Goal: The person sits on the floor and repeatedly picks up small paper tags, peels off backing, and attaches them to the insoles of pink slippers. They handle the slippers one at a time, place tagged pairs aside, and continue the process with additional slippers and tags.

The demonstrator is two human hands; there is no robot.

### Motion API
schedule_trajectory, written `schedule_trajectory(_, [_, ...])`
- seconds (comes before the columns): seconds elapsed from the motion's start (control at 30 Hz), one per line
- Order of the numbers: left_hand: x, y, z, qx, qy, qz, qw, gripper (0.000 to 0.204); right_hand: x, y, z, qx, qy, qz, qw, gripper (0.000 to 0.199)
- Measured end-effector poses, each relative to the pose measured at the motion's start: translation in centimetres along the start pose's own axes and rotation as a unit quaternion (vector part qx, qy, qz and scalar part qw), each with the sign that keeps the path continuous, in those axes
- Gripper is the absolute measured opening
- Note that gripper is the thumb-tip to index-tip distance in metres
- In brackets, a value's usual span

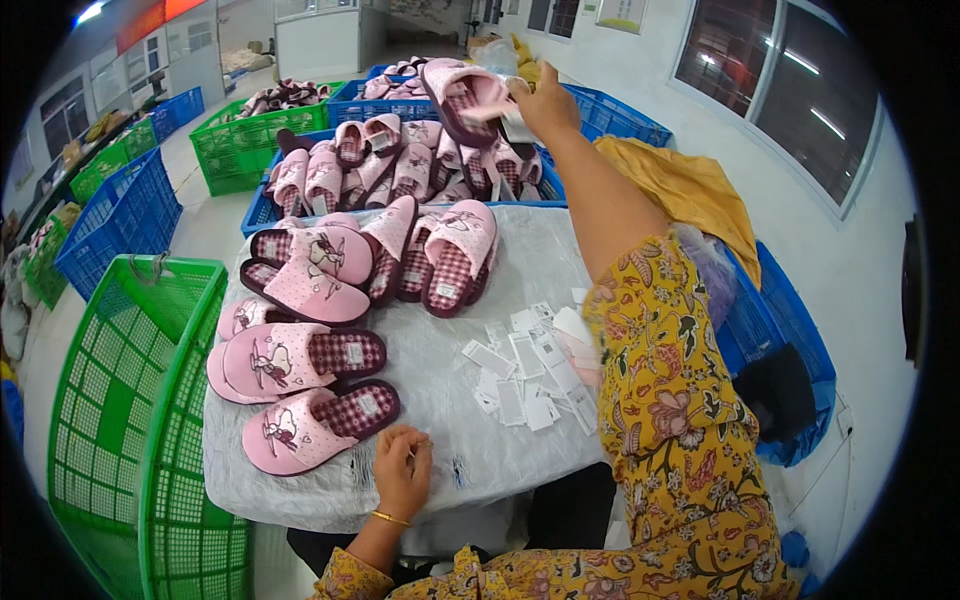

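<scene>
My right hand [548, 105] reaches far forward and is closed on a pink slipper [465, 88] with a dark sole, held above a blue crate. A pale strip and a white piece show beside these fingers. My left hand [403, 470] rests at the near edge of the table with its fingers curled in and nothing visible in them. Just beyond it lies a pink slipper [290, 435] with a checked insole and a cartoon print. More pink slippers [270, 362] lie in stacks along the table's left side and back. White paper tags [525, 365] are scattered right of the middle.
The table [430, 380] is covered in pale plastic sheeting. Behind it, a blue crate [255, 215] is heaped with slippers. A green crate [150, 400] stands against the left side. Yellow sacking [690, 195] and a blue crate [775, 330] lie along the right wall.
</scene>
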State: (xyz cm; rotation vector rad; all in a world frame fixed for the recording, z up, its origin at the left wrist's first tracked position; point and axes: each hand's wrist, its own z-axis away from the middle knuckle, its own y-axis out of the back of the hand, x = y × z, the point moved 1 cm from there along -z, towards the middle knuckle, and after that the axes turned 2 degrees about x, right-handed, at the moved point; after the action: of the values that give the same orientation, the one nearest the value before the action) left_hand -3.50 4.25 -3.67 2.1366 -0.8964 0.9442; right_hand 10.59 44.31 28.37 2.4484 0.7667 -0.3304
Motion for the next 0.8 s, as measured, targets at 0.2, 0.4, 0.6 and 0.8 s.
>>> schedule_trajectory(0.2, [0.4, 1.2, -0.2, -0.012, 0.055, 0.003, 0.998, 0.012, 1.0, -7.7, 11.7, -0.163, 0.047, -0.101, 0.980, 0.028])
schedule_trajectory(0.4, [0.2, 0.7, -0.4, -0.026, 0.038, 0.030, 0.998, 0.013, 2.5, -7.9, 22.0, -0.252, 0.017, -0.135, 0.958, 0.026])
schedule_trajectory(0.6, [0.2, 0.8, -0.5, -0.034, 0.052, 0.029, 0.998, 0.012, -1.3, -12.6, 25.1, -0.348, 0.014, -0.113, 0.930, 0.077])
schedule_trajectory(0.8, [0.2, 1.1, -0.3, -0.039, 0.085, 0.043, 0.995, 0.014, -4.4, -15.7, 27.2, -0.250, -0.048, -0.035, 0.966, 0.075])
